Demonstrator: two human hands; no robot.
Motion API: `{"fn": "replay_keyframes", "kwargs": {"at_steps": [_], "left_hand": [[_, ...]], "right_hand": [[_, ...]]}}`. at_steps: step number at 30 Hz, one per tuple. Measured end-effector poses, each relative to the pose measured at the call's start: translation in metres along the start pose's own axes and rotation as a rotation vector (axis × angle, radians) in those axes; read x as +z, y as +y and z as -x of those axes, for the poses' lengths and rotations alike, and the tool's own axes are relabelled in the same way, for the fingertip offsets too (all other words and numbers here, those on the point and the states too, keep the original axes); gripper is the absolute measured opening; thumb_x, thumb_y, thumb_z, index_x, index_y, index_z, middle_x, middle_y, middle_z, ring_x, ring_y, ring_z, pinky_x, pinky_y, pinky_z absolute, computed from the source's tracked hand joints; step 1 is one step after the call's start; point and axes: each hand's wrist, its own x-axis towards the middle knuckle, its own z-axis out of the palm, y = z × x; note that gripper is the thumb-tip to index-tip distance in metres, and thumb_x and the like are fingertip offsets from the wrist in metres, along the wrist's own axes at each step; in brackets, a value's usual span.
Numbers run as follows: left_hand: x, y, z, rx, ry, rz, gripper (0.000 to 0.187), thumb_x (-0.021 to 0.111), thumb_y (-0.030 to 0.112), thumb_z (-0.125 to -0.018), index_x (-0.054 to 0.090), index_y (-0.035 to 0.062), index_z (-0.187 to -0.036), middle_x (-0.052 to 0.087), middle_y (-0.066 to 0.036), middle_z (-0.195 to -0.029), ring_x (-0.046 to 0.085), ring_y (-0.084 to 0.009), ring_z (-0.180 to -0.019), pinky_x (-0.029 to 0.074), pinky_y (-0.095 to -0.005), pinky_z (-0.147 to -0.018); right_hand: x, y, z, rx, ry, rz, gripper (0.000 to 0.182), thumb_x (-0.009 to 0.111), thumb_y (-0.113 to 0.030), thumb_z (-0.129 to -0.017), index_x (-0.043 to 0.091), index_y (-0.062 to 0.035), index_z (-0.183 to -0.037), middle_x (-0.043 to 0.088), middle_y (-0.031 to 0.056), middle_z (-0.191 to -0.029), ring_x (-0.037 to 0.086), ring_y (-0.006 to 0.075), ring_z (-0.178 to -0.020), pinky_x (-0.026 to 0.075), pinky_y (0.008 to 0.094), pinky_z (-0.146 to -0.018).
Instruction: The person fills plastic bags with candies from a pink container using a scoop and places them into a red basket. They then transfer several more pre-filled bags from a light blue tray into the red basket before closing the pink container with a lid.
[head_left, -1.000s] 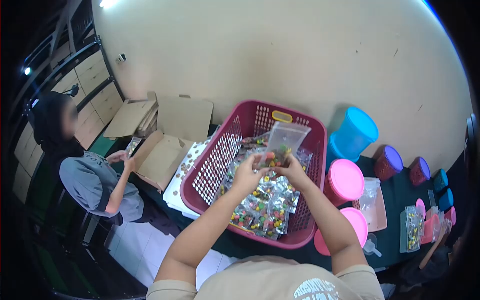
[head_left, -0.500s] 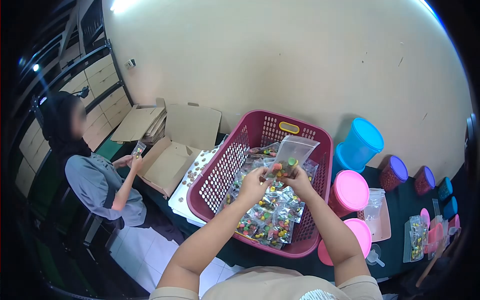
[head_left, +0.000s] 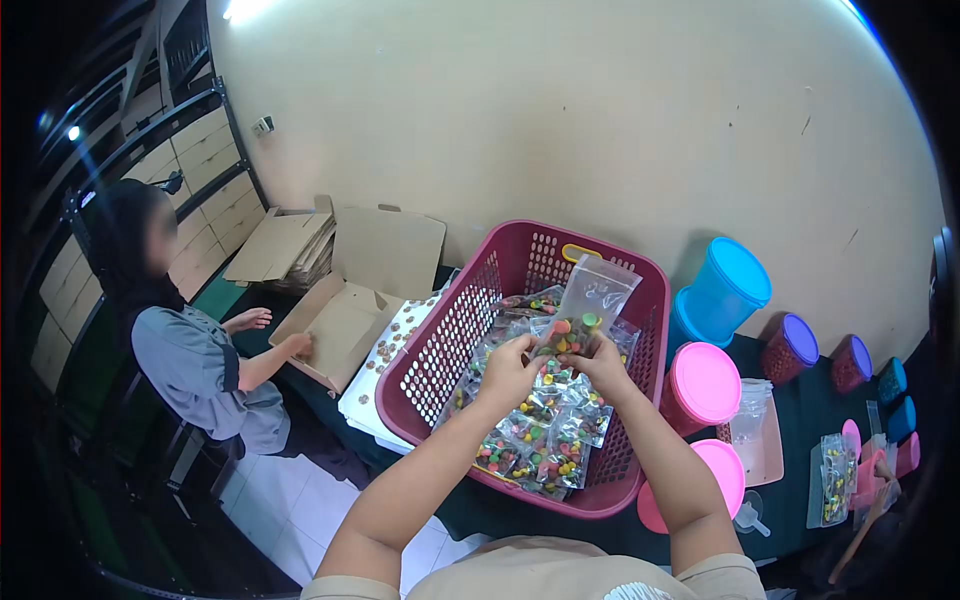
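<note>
A clear zip bag (head_left: 598, 290) with colourful candies in its lower part is held upright over the basket. My left hand (head_left: 512, 372) pinches its lower left side, and my right hand (head_left: 598, 364) grips the lower right side. Both hands are closed on the bag. Below them, a maroon laundry basket (head_left: 655, 300) with perforated walls holds a heap of small candy packets (head_left: 530, 440). Part of the heap is hidden behind my hands and forearms.
On the left a co-worker (head_left: 205, 365) stands by an open cardboard box (head_left: 350, 330). White sheets with stickers (head_left: 395, 340) lie beside the basket. To the right are a blue tub (head_left: 735, 275), pink-lidded tubs (head_left: 706, 385), purple-lidded jars (head_left: 790, 345), a pink tray (head_left: 768, 465) and a scoop (head_left: 752, 520).
The co-worker's hand has moved down into the cardboard box, and the small packet it held is no longer visible in the hands. My hands keep the bag nearly in place.
</note>
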Motion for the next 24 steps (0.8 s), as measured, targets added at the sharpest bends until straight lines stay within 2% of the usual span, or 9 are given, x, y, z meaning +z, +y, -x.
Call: {"fn": "replay_keyframes", "kwargs": {"at_steps": [3, 6, 8, 9, 12, 15, 16, 20, 24], "left_hand": [[0.000, 0.000, 0.000, 0.012, 0.012, -0.007, 0.019, 0.068, 0.009, -0.080, 0.061, -0.0011, -0.095, 0.063, -0.012, -0.081, 0.060, -0.0190, -0.064, 0.046, -0.0313, -0.060], [0.002, -0.002, -0.001, -0.040, 0.002, 0.062, 0.021, 0.067, 0.010, -0.082, 0.059, -0.0006, -0.097, 0.063, -0.012, -0.079, 0.060, -0.0189, -0.066, 0.046, -0.0317, -0.061], [0.013, -0.020, -0.004, 0.005, 0.113, 0.318, 0.022, 0.064, 0.016, -0.086, 0.056, 0.0015, -0.101, 0.062, -0.007, -0.077, 0.058, -0.0126, -0.066, 0.046, -0.0291, -0.061], [0.010, -0.016, -0.004, 0.005, 0.117, 0.314, 0.022, 0.064, 0.016, -0.086, 0.056, 0.0015, -0.101, 0.062, -0.007, -0.077, 0.058, -0.0126, -0.066, 0.046, -0.0291, -0.061], [0.005, -0.008, -0.003, 0.010, 0.113, 0.217, 0.021, 0.055, 0.017, -0.091, 0.052, 0.0003, -0.105, 0.062, -0.014, -0.079, 0.063, -0.0218, -0.070, 0.047, -0.0337, -0.063], [0.003, -0.007, -0.003, -0.017, 0.168, 0.278, 0.020, 0.051, 0.015, -0.093, 0.052, 0.0004, -0.106, 0.062, -0.014, -0.080, 0.062, -0.0228, -0.070, 0.047, -0.0341, -0.063], [0.002, -0.010, -0.006, 0.030, 0.225, 0.267, 0.019, 0.049, 0.014, -0.094, 0.052, 0.0005, -0.106, 0.062, -0.014, -0.080, 0.062, -0.0228, -0.069, 0.046, -0.0335, -0.063], [-0.003, -0.010, -0.005, -0.066, 0.284, 0.159, 0.021, 0.046, 0.016, -0.095, 0.054, 0.0027, -0.109, 0.063, -0.014, -0.088, 0.063, -0.0257, -0.080, 0.047, -0.0357, -0.072], [-0.005, -0.008, -0.009, 0.056, 0.444, 0.072, 0.023, 0.045, 0.018, -0.096, 0.055, 0.0063, -0.114, 0.064, -0.015, -0.097, 0.063, -0.0278, -0.085, 0.047, -0.0364, -0.075]], "right_hand": [[0.002, -0.007, 0.004, 0.004, -0.011, 0.016, 0.033, 0.072, -0.008, -0.078, 0.055, -0.0014, -0.105, 0.063, 0.0038, -0.089, 0.060, 0.0102, -0.071, 0.047, 0.0236, -0.055], [0.003, -0.009, 0.005, -0.036, -0.041, -0.023, 0.031, 0.068, -0.022, -0.085, 0.056, -0.0022, -0.105, 0.063, 0.0032, -0.086, 0.059, 0.0104, -0.065, 0.045, 0.0228, -0.053], [0.004, -0.019, 0.009, 0.132, -0.108, -0.125, 0.042, 0.056, -0.043, -0.091, 0.056, -0.0029, -0.103, 0.062, 0.0033, -0.080, 0.058, 0.0114, -0.058, 0.045, 0.0241, -0.051], [0.004, -0.018, 0.007, 0.129, -0.113, -0.126, 0.042, 0.056, -0.043, -0.091, 0.056, -0.0029, -0.103, 0.062, 0.0033, -0.080, 0.058, 0.0114, -0.058, 0.045, 0.0241, -0.051], [-0.002, -0.006, 0.002, 0.245, -0.182, -0.034, 0.062, 0.039, -0.061, -0.092, 0.054, -0.0035, -0.108, 0.061, 0.0057, -0.072, 0.058, 0.0143, -0.055, 0.047, 0.0270, -0.049], [0.001, 0.001, 0.002, 0.285, -0.140, -0.063, 0.068, 0.038, -0.065, -0.089, 0.052, -0.0030, -0.113, 0.060, 0.0100, -0.071, 0.058, 0.0183, -0.052, 0.045, 0.0275, -0.046], [0.003, 0.002, 0.000, 0.260, -0.052, -0.070, 0.070, 0.034, -0.065, -0.091, 0.045, -0.0040, -0.123, 0.062, 0.0136, -0.074, 0.059, 0.0210, -0.056, 0.047, 0.0285, -0.049], [-0.009, 0.008, -0.007, 0.160, 0.203, -0.242, 0.061, 0.038, -0.057, -0.094, 0.037, -0.0100, -0.133, 0.059, 0.0124, -0.109, 0.060, 0.0201, -0.083, 0.050, 0.0294, -0.054], [-0.012, -0.001, -0.005, 0.104, 0.303, -0.234, 0.035, 0.047, -0.038, -0.095, 0.047, -0.0075, -0.113, 0.060, 0.0087, -0.103, 0.060, 0.0161, -0.077, 0.052, 0.0262, -0.054]]}}
